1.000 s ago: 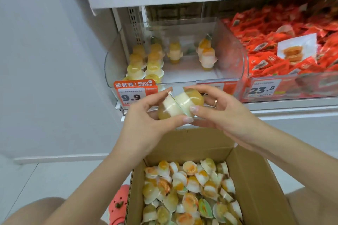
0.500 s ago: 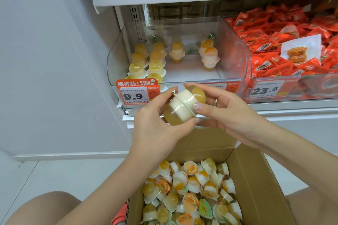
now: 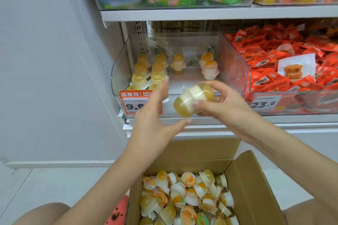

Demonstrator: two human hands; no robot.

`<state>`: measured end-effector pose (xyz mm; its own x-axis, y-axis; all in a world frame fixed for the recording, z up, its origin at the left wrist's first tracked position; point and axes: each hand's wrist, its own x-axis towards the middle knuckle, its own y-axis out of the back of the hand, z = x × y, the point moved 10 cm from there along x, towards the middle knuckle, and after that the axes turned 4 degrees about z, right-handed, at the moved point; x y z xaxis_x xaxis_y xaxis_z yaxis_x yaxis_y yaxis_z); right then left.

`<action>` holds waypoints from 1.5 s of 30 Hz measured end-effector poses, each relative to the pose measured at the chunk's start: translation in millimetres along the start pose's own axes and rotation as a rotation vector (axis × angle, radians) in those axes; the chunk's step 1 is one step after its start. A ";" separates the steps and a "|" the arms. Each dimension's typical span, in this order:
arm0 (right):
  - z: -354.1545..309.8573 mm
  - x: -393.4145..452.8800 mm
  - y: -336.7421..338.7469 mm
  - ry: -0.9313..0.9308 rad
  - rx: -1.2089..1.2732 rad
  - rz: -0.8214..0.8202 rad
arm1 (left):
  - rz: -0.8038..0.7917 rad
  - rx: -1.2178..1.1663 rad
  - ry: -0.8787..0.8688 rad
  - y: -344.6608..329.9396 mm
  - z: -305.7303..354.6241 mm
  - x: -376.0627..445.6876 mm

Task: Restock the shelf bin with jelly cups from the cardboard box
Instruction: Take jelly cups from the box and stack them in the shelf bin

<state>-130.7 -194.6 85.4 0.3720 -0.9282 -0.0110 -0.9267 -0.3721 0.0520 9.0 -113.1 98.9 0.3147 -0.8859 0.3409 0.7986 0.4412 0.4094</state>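
My right hand (image 3: 226, 107) holds two jelly cups (image 3: 193, 99) pressed rim to rim, its fingers curled round the pair just in front of the clear shelf bin (image 3: 236, 64). My left hand (image 3: 155, 115) is beside them, fingers spread and holding nothing, the thumb reaching under the lower cup; I cannot tell if it touches. Inside the bin a few stacked cups (image 3: 148, 73) stand at the left and two more stacks further right. On the bin's front an orange price tag (image 3: 135, 102) reads "9.9", partly covered by my left hand, with "RECO" printed above. The next bin's tag (image 3: 265, 104) reads "23.8", below a heap of red packets (image 3: 285, 64). Below my arms the open cardboard box (image 3: 256, 188) holds a loose pile of cups, some showing orange printed lids.
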 end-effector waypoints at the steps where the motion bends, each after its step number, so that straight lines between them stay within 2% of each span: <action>1: -9.7 13.8 9.4 0.026 -0.021 0.069 | 0.061 0.009 0.037 13.0 -6.5 7.7; 3: -31.3 49.0 25.3 0.106 -0.121 0.194 | 0.193 0.084 0.094 40.3 -21.7 21.4; 4: -41.1 68.4 29.0 0.147 -0.225 0.240 | 0.206 0.162 0.125 47.9 -31.3 27.3; 8: -40.9 140.0 11.8 0.156 -0.704 0.286 | -0.012 0.460 0.203 37.5 -68.6 43.1; 12: 0.8 188.4 -15.6 0.159 -0.897 0.179 | -0.024 0.622 0.145 34.9 -72.5 49.5; 15: 20.4 207.6 -13.1 0.155 -0.925 0.197 | -0.025 0.585 0.093 35.6 -70.9 50.2; 20: 36.4 220.2 -11.1 0.165 -0.968 0.158 | -0.050 0.653 0.019 31.5 -73.1 46.5; 24: 35.3 221.0 -11.6 0.208 -0.986 0.188 | -0.040 0.636 0.021 31.4 -74.4 45.5; 28: 34.9 216.6 -17.2 0.212 -0.985 0.113 | -0.020 0.625 0.016 28.3 -70.9 45.2; 35: 19.5 203.8 -26.4 0.293 -0.990 0.099 | 0.002 0.636 0.025 28.4 -70.3 46.8; 40: 22.5 205.8 -25.4 0.286 -0.907 0.093 | 0.002 0.649 0.018 27.8 -69.9 47.5; 45: 27.1 211.5 -21.5 0.272 -0.947 0.105 | 0.006 0.648 0.009 28.0 -69.4 47.3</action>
<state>-33.5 -383.2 54.8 0.3998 -0.8782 0.2625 -0.5755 -0.0176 0.8176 81.8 -152.7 67.7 0.3246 -0.8832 0.3384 0.3258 0.4403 0.8366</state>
